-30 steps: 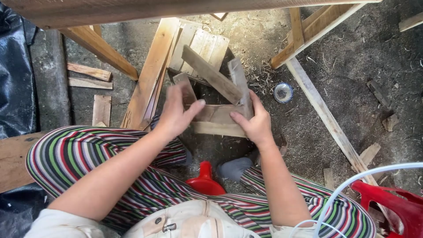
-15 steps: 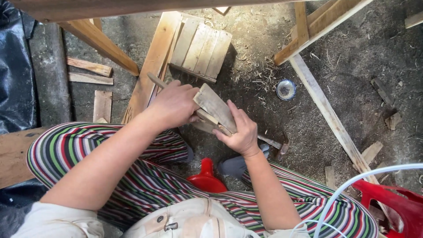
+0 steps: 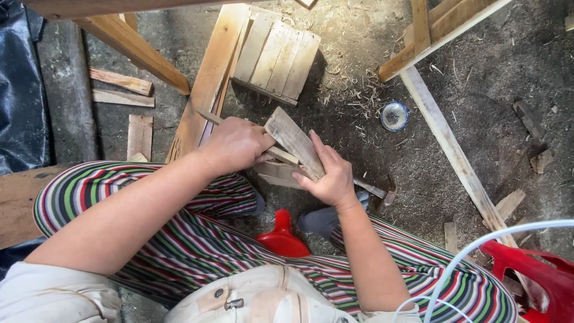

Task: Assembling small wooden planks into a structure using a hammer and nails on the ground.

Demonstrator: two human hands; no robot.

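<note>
Left hand point(image 3: 236, 145) grips thin wood strip point(image 3: 210, 118); right hand point(image 3: 327, 176) clamps weathered board point(image 3: 293, 140), both just below slatted panel point(image 3: 276, 54). Pieces held together, unjoined; hammer point(image 3: 379, 192) idle beside right hand.

A seated person wears loose trousers point(image 3: 197, 233) striped in red, green, white and black, a cream top point(image 3: 263, 299) (metal button at the hem), bare forearms.

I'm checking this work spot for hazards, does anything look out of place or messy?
Yes. A hammer lies on the dirt floor right beside the person's foot, under the right hand. Offcuts and wood shavings are strewn about. Both hands hold wooden slats; nothing looks broken.
</note>
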